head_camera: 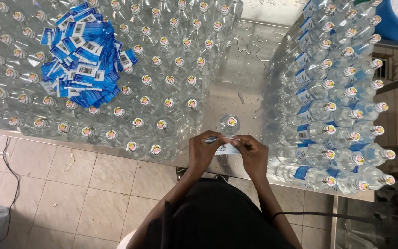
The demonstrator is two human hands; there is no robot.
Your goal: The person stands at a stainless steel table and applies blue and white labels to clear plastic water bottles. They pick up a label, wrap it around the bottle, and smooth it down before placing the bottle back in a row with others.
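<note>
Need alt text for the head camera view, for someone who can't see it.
Both hands, left hand and right hand, hold a small blue-and-white label over a wet metal table. One clear bottle stands just beyond them, unlabelled upright bottles crowd the left under a pile of labels, and labelled bottles lie stacked right.

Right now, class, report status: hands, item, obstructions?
Left hand and right hand both pinch a blue-white label. Lone bottle stands just beyond. Nothing between.

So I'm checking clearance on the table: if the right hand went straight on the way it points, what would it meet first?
The right hand points toward the left hand; past the label they share, it would probably meet that hand first.
</note>
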